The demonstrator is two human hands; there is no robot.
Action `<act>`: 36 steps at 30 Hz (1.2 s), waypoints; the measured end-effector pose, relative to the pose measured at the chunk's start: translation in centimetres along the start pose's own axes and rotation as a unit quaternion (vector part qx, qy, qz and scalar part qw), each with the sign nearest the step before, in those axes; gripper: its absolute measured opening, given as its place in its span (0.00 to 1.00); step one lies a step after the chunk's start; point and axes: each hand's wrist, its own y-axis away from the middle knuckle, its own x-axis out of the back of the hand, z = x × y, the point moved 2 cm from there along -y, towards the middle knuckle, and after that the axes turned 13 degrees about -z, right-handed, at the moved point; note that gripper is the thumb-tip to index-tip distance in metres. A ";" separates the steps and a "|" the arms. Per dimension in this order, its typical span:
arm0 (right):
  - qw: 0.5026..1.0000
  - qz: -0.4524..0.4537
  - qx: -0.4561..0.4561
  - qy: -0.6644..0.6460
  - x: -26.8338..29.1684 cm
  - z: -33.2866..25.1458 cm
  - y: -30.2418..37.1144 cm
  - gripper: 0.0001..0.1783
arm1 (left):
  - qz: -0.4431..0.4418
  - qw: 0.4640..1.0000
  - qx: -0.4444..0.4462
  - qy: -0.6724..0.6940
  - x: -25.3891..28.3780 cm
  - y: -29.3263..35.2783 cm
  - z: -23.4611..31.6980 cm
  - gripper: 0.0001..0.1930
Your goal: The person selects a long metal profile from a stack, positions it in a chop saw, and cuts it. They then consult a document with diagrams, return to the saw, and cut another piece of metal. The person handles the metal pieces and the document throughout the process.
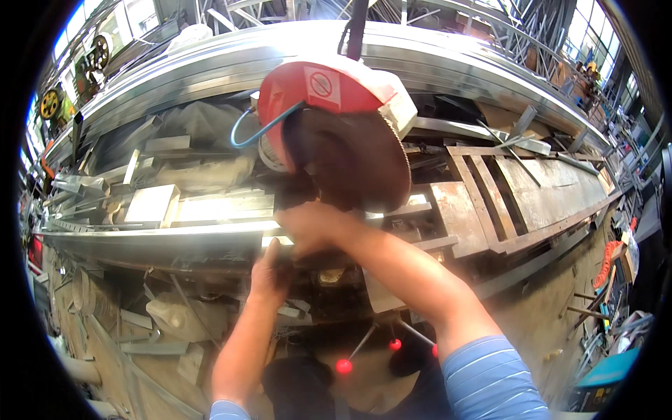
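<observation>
A circular saw blade [371, 157], dark and toothed, hangs under a red guard [287, 80] in front of me. A thin blue hose [234, 140] loops from the guard's left side. Just below the blade, my right hand [318, 225] is closed, its fingers curled down; what they grip is hidden. My left hand [269, 276] is at the near side of a long silver metal bar [175, 232], by its right end. The left thumb lies against a short bright metal piece there, and the other fingers are hidden beneath.
Long metal profiles [196, 70] lie behind the saw. A rusty metal plate [546, 189] with slots extends to the right. Offcuts [150, 203] lie on the bench at left, with more scrap on the floor. Red-knobbed handles [343, 366] stick out near my legs.
</observation>
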 end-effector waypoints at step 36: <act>1.000 -0.013 0.011 -0.002 -0.6 1.2 -0.7 0.44 | -0.130 0.341 0.011 -0.931 -9.5 -1.9 10.2 0.48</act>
